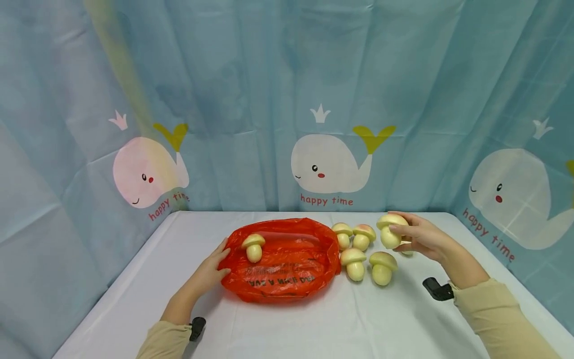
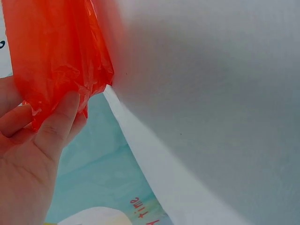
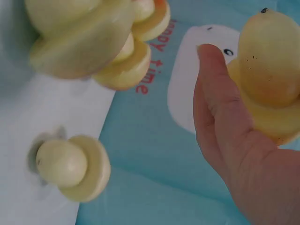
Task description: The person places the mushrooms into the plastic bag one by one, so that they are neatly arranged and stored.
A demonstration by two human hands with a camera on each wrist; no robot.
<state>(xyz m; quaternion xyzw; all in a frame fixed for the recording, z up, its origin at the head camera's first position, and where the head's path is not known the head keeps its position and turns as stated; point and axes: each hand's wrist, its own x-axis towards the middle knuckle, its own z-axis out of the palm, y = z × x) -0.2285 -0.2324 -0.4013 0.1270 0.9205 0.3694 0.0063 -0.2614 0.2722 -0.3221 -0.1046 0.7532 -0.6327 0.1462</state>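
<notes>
A red plastic bag [image 1: 287,291] lies spread on the white table with its mouth facing up. One pale yellow toy mushroom [image 1: 253,249] is inside at its left. My left hand [image 1: 210,269] pinches the bag's left edge; thumb and fingers show on the film [image 2: 56,61] in the left wrist view. My right hand [image 1: 423,234] grips another toy mushroom [image 1: 389,234], held off the table at the right. In the right wrist view its stem [image 3: 269,61] points up beside the thumb. Several more mushrooms [image 1: 354,265] stand right of the bag, one partly hidden behind my right hand.
A blue curtain [image 1: 251,99] with printed whales hangs at the back and both sides of the table [image 1: 278,329]. A nearby mushroom [image 1: 382,269] stands close in front of the right hand. Black straps [image 1: 438,289] sit on both wrists.
</notes>
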